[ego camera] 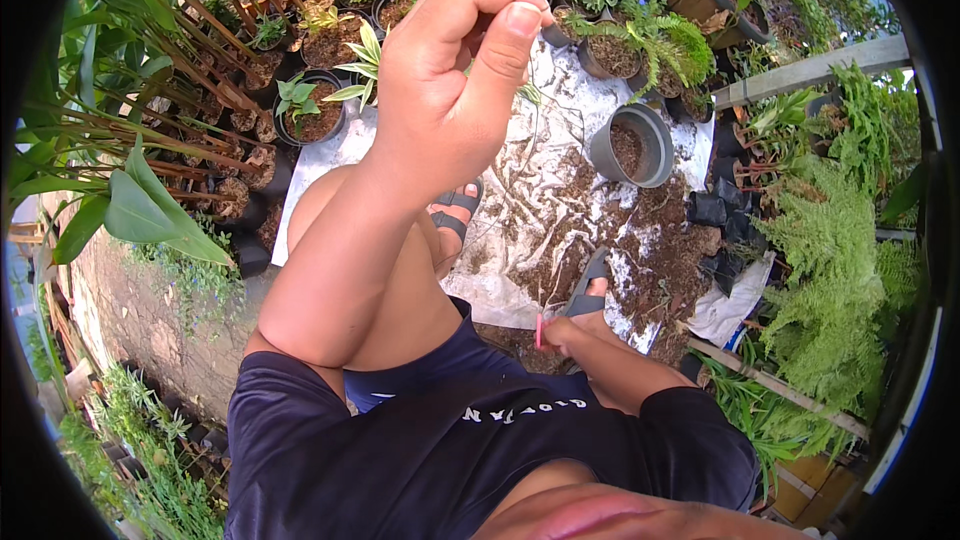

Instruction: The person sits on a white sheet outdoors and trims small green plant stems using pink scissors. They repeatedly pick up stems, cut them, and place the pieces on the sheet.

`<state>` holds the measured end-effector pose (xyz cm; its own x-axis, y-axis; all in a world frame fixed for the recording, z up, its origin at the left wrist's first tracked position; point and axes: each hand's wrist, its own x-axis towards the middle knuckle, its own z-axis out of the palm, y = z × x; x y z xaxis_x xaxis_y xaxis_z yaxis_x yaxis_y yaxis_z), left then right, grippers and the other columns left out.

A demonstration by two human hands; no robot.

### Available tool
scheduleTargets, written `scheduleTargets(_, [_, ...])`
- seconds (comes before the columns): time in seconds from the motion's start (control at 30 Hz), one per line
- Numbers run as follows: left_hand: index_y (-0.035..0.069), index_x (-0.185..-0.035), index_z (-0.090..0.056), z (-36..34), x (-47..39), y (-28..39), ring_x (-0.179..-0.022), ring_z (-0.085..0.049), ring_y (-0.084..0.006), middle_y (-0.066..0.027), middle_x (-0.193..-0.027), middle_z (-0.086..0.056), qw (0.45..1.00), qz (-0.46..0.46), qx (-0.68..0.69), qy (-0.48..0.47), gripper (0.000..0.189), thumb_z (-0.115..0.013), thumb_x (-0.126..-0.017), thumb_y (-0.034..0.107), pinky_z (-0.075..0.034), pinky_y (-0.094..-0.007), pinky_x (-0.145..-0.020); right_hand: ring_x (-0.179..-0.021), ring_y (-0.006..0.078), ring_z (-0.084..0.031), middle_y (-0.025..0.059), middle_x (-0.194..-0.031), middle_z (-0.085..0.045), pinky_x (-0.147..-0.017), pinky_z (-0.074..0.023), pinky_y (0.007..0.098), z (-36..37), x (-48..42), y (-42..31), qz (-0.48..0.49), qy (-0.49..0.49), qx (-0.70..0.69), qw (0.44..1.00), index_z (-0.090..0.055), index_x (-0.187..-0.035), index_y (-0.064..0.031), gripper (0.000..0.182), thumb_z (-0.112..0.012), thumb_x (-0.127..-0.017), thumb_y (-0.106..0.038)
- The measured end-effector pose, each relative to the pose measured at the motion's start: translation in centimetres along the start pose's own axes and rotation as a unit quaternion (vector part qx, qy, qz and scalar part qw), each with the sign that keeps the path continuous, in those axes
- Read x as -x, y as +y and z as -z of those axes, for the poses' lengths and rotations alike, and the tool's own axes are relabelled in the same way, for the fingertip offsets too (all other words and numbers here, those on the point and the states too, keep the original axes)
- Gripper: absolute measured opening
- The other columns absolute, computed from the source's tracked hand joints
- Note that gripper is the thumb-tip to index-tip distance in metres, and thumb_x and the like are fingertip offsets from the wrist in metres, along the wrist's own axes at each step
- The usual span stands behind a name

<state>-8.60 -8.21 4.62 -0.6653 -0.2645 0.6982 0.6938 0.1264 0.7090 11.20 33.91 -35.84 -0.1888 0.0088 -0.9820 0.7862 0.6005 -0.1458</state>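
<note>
My left hand (457,67) is raised at the top centre, its thumb and index fingertip pinched on a thin dark wire or string (583,120). The strand hangs in loose loops over the white sheet; its far end cannot be made out. Low down beside my sandalled foot, my right hand (559,335) is closed on a small tool with a pink handle (538,331), whose working end is not clear. A grey plastic pot (654,144) with some brown soil inside stands on the sheet, ahead and to the right. Behind my left hand are striped green-and-white leaves (365,60).
Brown potting soil (660,255) is spread over the crumpled white sheet (495,300). Potted plants stand along the far edge, among them a small leafy one in a black pot (311,109). Tall stems crowd the left; ferns (810,270) and black grow bags (709,208) line the right.
</note>
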Motion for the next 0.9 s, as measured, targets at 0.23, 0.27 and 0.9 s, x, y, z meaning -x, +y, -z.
scheduleTargets(0.23, [-0.003, -0.110, -0.057, -4.6, 0.8, 1.2, -0.062, -0.050, -0.0054, -0.0076, -0.094, -0.061, 0.994, 0.018, 0.104, -0.025, 0.015, -0.051, -0.103, 0.010, -0.047, -0.0240, -0.055, -0.082, 0.0099, -0.059, 0.0029, -0.093, -0.061, -0.065, -0.0522, 0.0252, 10.2, 28.4, -15.4, 0.426, 0.136, -0.020, 0.894, -0.056, -0.107, -0.0030, 0.030, -0.074, -0.083, -0.002])
scheduleTargets(0.27, [-0.003, -0.109, -0.057, -5.5, 1.1, 1.5, -0.062, -0.050, -0.0053, -0.0077, -0.094, -0.060, 0.995, 0.008, 0.089, -0.033, 0.015, -0.050, -0.103, 0.009, -0.047, -0.0236, -0.055, -0.081, 0.0091, -0.058, 0.0020, -0.093, -0.059, -0.065, -0.0520, 0.0247, 10.5, 32.0, -16.6, 0.464, 0.204, -0.010, 0.862, -0.056, -0.109, -0.0031, 0.038, -0.078, -0.079, -0.003])
scheduleTargets(0.9, [0.000, -0.092, -0.062, -14.0, 4.0, 3.8, -0.064, -0.055, -0.0173, -0.0094, -0.080, -0.064, 0.983, -0.135, -0.082, -0.090, 0.001, -0.062, -0.091, 0.001, -0.045, -0.0279, -0.057, -0.068, 0.0247, -0.055, 0.0091, -0.075, -0.060, -0.061, -0.0454, 0.0348, 9.6, 43.6, -18.3, 0.664, 0.502, 0.122, 0.540, -0.065, -0.088, -0.0026, 0.028, -0.084, -0.067, -0.004])
